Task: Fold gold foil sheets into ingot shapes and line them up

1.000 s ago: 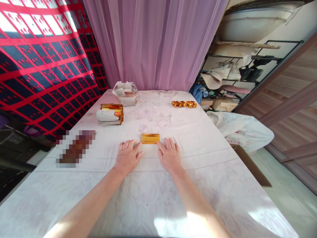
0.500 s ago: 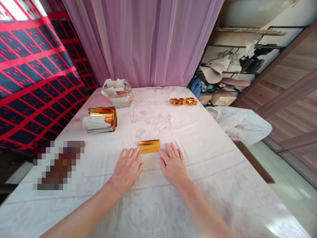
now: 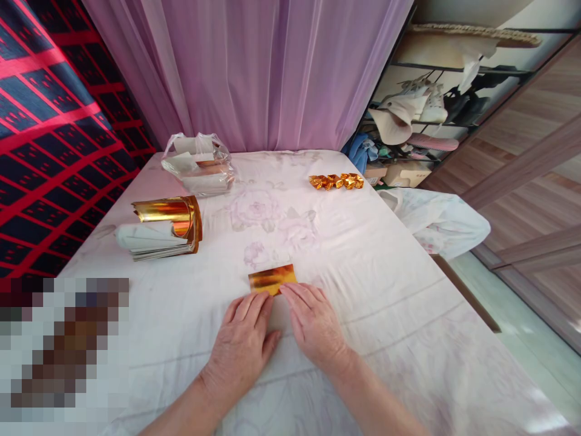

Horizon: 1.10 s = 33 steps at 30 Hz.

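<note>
Head view showed both hands lying flat, palms down, on the white-clothed counter. The left hand and right hand had their fingers extended and close together, fingertips touching the near edge of a gold foil sheet. A stack of gold foil paper lay far left, a plastic bag behind it, folded gold pieces far right.

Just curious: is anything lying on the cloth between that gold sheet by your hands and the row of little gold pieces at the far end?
No, only bare flowered tablecloth lies between the gold sheet and the folded gold pieces, as the head view shows.
</note>
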### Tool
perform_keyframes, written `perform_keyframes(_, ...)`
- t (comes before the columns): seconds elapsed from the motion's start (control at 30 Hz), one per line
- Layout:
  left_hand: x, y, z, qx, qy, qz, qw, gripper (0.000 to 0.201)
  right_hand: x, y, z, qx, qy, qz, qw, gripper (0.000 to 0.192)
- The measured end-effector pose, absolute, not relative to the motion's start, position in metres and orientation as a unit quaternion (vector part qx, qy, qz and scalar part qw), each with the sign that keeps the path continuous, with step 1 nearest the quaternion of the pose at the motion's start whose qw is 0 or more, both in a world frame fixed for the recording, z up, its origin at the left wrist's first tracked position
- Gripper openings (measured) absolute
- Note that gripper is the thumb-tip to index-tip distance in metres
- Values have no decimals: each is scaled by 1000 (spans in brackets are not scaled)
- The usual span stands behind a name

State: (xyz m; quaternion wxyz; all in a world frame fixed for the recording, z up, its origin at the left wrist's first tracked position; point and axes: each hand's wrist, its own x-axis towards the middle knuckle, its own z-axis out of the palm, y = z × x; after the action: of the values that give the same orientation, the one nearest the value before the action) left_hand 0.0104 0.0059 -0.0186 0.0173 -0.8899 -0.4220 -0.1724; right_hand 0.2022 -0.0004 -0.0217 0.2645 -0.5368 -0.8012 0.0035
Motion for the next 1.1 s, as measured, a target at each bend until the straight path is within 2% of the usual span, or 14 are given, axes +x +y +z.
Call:
perform_keyframes(0.13,10,5,-19,-889,-421,-182,20,44,194,-2,-24,-553,-803,27,221,51)
perform_keyframes(0.3,9,4,-16,-890,-423,-166,24,43,190,0,-19,-566,-803,34,181,39)
perform_keyframes(0.63,13,3,-12,-872,-456,-180,0,40,188,-3,-15,-589,-791,28,161,38)
perform_keyframes(1.1,9,4,-7,-890,-436,-134,18,42,199,-9,-15,-642,-754,10,139,45)
